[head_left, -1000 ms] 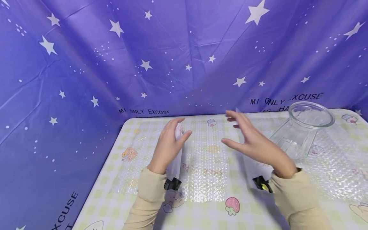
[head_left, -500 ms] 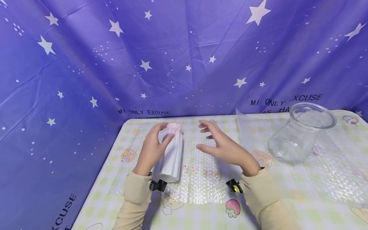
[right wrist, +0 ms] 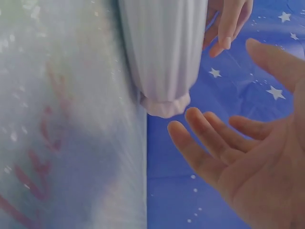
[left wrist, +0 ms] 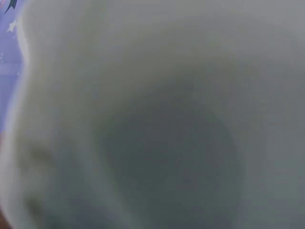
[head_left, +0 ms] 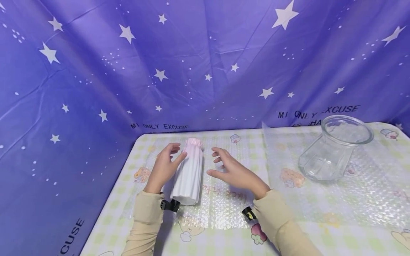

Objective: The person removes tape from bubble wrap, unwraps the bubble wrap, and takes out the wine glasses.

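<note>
A fluted vase [head_left: 189, 177], white with a pink rim, lies on its side on the left sheet of bubble wrap [head_left: 224, 209], its base toward me. My left hand [head_left: 163, 169] is along the vase's left side, with loosely bent fingers and the thumb over the neck; whether it touches cannot be told. To the right of the vase, my right hand [head_left: 235, 170] hovers apart from it, holding nothing. In the right wrist view, the right hand's spread fingers [right wrist: 205, 157] show near the vase's rim. A blurred pale surface [left wrist: 167, 143] fills most of the left wrist view.
A clear glass jar [head_left: 330, 163] with a wide rim stands tilted in view on the right, on another bubble wrap sheet [head_left: 368, 199]. The checked tablecloth [head_left: 224, 245] covers the table. A purple starred curtain [head_left: 198, 71] hangs behind and at the left.
Both hands have moved left and slightly nearer to me. The vase, mostly hidden behind the left hand at first, is now in plain view. The right hand has come closer to it.
</note>
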`<state>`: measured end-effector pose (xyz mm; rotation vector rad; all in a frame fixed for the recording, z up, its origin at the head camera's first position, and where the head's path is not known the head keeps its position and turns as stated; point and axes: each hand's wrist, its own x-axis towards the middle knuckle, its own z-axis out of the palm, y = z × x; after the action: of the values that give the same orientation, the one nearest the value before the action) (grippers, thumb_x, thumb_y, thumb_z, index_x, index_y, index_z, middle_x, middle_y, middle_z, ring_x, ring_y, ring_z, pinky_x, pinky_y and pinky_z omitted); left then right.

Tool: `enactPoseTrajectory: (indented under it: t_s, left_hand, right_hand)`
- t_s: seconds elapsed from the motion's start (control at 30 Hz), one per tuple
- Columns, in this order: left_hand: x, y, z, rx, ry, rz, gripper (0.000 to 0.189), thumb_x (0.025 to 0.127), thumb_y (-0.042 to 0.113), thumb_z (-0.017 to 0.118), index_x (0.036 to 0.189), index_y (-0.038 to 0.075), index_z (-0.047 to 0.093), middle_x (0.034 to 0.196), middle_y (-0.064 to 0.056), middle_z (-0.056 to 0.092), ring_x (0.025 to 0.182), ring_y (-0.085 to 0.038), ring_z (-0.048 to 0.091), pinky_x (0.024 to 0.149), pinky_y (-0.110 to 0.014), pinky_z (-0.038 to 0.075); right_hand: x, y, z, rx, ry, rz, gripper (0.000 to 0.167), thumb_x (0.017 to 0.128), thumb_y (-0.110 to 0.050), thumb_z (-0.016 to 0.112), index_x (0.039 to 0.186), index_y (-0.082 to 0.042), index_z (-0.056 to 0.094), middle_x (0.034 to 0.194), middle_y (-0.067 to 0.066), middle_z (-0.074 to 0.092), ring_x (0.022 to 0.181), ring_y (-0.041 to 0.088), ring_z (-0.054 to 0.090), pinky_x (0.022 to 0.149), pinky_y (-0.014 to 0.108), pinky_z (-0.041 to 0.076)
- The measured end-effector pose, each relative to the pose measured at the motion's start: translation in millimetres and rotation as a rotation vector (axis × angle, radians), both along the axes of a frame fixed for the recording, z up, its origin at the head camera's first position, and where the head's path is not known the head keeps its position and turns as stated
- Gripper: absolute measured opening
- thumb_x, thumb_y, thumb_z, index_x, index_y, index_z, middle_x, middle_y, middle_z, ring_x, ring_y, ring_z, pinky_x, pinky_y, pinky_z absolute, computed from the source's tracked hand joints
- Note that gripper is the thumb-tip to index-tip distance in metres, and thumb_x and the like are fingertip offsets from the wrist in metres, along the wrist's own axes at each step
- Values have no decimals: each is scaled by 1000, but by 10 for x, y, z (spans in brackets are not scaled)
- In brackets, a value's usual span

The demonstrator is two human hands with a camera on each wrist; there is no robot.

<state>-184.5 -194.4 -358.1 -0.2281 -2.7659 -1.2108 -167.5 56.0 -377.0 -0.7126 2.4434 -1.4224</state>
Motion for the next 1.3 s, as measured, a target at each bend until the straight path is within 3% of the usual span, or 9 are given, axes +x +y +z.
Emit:
enactPoseTrajectory:
  t_s: [0.23,0.47,0.77,0.93,1.07,1.3]
  left_hand:
    - [-46,-63,-98,17,-66,3,48,97,29,65,135,1,54,129,-23,62,120,-35,59,100,-47,50]
    - [-79,-83,-162,-2,-152,-3,55,99,35,62,140,0,50,129,-21,61,120,-38,59,98,-50,51]
    - [-99,-75,-211,-3,-209,8,59,99,42,58,143,3,49,132,-21,61,116,-39,62,95,-51,53]
    - [-91,-72,-221,1,-282,0,62,101,48,52,145,5,46,135,-23,58,120,-40,59,98,-54,50]
    - [-87,-61,-227,9,-334,-8,65,101,51,49,148,5,43,136,-24,56,123,-40,56,100,-56,47]
    - [-83,-68,-247,26,-351,-12,70,100,55,49,149,6,40,135,-23,57,120,-38,58,98,-55,49]
  right_hand:
    - [27,-128,-96,39,-55,-51,77,99,-43,57,157,-12,17,149,14,40,128,28,50,103,49,46]
    - [49,-237,-151,58,-78,-52,74,102,-40,54,157,-6,18,148,17,42,125,31,54,102,51,47]
    - [79,-297,-225,13,-63,14,74,102,-44,51,158,-10,17,147,15,45,120,27,58,103,50,47]
    - [94,-327,-263,-20,-71,70,72,102,-43,51,159,-14,16,143,11,50,116,22,60,101,45,49]
    - [107,-347,-268,-3,-73,77,73,102,-43,51,159,-14,16,144,10,48,117,21,60,101,42,49]
    - [125,-362,-251,3,-77,81,76,102,-44,50,160,-14,11,146,10,48,115,20,61,101,42,49]
